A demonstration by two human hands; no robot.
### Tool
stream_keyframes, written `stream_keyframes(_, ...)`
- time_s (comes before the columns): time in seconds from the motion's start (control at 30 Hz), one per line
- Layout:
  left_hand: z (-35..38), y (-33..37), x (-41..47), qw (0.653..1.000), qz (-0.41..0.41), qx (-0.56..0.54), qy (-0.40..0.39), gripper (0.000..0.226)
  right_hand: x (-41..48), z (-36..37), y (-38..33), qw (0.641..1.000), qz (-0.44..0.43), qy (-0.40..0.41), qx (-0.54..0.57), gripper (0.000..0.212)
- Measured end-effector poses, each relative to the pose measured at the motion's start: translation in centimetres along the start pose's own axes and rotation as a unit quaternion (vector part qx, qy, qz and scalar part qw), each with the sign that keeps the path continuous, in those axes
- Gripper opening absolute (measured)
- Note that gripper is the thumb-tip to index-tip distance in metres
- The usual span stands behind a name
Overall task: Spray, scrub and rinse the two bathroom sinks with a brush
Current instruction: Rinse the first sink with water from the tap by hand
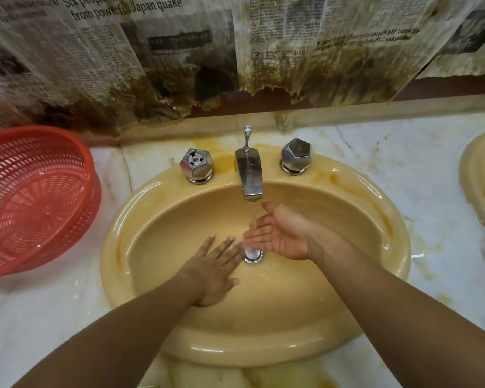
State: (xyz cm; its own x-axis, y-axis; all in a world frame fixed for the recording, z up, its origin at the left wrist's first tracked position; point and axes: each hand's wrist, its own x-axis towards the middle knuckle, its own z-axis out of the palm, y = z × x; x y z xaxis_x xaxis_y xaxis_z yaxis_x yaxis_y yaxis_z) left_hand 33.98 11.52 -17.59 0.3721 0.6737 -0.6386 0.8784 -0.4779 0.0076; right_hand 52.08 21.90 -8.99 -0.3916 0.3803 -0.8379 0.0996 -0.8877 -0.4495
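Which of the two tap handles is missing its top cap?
The handle nearer the red basket: its top shows an open recess, while the other handle has a solid top.

I am looking at a bathroom, and a worn one. A yellow oval sink (263,345) is set into a marble counter (431,169). Its metal tap (249,175) runs water and stands between the left knob (196,165) and the right knob (296,156). The edge of a second sink (482,177) of the same colour shows at the right. Old newspaper (179,51), stained brown and torn along its lower edge, covers the wall behind. A red plastic basket (34,197) stands on the counter at the left.
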Motion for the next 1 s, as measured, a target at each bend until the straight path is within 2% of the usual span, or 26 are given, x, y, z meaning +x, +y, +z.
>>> stream_keyframes(0.17, -0.8, -2.9, -0.5, 0.996, 0.071, 0.048, -0.027, 0.068, -0.3, 0.0, -0.1, 0.999, 0.003, -0.016, 0.03, 0.074)
stream_keyframes(0.3, -0.9, -1.6, 0.9, 0.999, -0.013, 0.034, 0.0, 0.066, -0.6, -0.2, -0.1, 0.998, -0.005, -0.008, 0.055, 0.073)
stream_keyframes(0.37, -0.5, -0.2, 0.9, 1.0, -0.023, 0.011, 0.002, 0.066, -0.8, -0.4, 0.0, 0.998, -0.004, -0.014, 0.067, 0.071)
stream_keyframes(0.43, -0.4, -0.4, 0.5, 1.0, 0.008, 0.018, -0.014, 0.071, -1.1, -0.5, 0.1, 0.997, -0.003, -0.02, 0.073, 0.069)
stream_keyframes(0.53, -1.4, -3.2, 0.3, 0.994, 0.054, 0.087, -0.032, 0.077, -1.4, -0.6, 0.3, 0.996, -0.013, -0.016, 0.087, 0.065)
stream_keyframes(0.67, -1.6, -4.7, 0.4, 0.991, -0.014, 0.134, 0.001, 0.072, -1.3, -0.7, 0.5, 0.993, -0.029, -0.007, 0.111, 0.062)
stream_keyframes(0.77, -0.4, -1.6, 0.5, 0.997, -0.055, 0.048, -0.002, 0.073, -1.3, -0.8, 0.7, 0.989, -0.041, 0.004, 0.142, 0.06)
stream_keyframes(0.87, -0.2, 0.1, 0.1, 0.999, -0.012, 0.005, -0.052, 0.08, -1.4, -0.7, 1.1, 0.987, -0.041, 0.008, 0.157, 0.061)
stream_keyframes(1.0, -0.9, -3.6, 0.0, 0.993, 0.028, 0.112, -0.035, 0.081, -1.6, -0.4, 1.4, 0.986, -0.036, -0.002, 0.164, 0.07)
